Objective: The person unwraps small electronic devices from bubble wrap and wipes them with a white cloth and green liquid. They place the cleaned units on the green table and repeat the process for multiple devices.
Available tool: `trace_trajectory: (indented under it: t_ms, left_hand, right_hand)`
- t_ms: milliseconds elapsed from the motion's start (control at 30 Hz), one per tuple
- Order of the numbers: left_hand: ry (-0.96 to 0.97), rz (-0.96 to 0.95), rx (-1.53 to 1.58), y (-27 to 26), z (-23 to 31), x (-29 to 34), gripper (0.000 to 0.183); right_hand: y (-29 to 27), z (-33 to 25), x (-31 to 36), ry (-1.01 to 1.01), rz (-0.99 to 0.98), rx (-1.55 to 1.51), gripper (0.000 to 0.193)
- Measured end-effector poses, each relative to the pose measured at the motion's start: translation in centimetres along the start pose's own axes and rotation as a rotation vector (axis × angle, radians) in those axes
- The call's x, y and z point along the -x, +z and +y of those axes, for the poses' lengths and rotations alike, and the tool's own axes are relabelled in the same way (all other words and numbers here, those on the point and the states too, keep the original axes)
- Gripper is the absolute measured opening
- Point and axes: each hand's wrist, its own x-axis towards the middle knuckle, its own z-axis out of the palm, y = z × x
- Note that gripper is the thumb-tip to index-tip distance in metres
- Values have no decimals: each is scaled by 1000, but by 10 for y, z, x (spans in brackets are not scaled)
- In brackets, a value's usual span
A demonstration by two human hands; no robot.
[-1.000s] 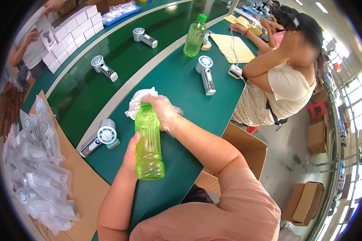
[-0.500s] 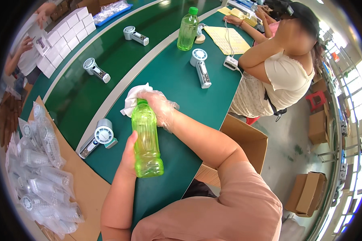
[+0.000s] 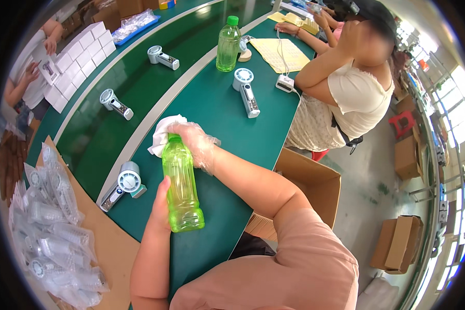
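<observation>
A green plastic bottle [image 3: 183, 188] is tilted over the near part of the table, its cap end pointing away from me. My left hand [image 3: 161, 205] is closed round its lower left side. In a clear plastic glove, my right hand [image 3: 191, 140] is closed at the neck and cap, with a crumpled white cloth [image 3: 161, 135] in its fingers. The cloth bulges out to the left of the cap; the fingertips are hidden. Left of the bottle lies a pale blue handheld fan [image 3: 129, 178] on the table's edge strip.
Another handheld fan [image 3: 247, 93] and a second green bottle [image 3: 228, 45] are farther off. Two fans [image 3: 163, 58] lie on the green belt. Bagged parts [image 3: 62, 232] sit on cardboard at left, white boxes [image 3: 82, 59] beyond. A seated co-worker [image 3: 346, 98] is at right, beside an open carton [image 3: 315, 178].
The whole scene has shifted slightly left in the picture. Both hands keep their hold on the bottle and cloth, with the bottle a little more upright in view.
</observation>
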Motion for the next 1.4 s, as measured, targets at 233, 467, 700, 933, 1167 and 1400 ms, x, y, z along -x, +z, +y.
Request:
trace_trajectory:
  t_ms: [233, 467, 700, 933, 1167, 1400]
  left_hand:
    - [-14, 40, -5, 2, 1, 2, 57]
    - [-52, 51, -2, -2, -3, 1, 65]
    - [-37, 0, -79, 0, -1, 2, 68]
    - [-113, -130, 6, -4, 2, 3, 56]
    - [-136, -160, -7, -5, -1, 6, 56]
    - [-144, -155, -109, -6, 3, 1, 60]
  right_hand:
    - [1, -3, 3, -51, -56, 17, 21]
    - [1, -9, 7, -103, -100, 63, 19]
    - [10, -13, 12, -83, 9, 72, 20]
    - [4, -11, 9, -169, -13, 73, 19]
    - [6, -15, 17, -154, 16, 79, 20]
    - [6, -25, 21, -274, 159, 386, 21]
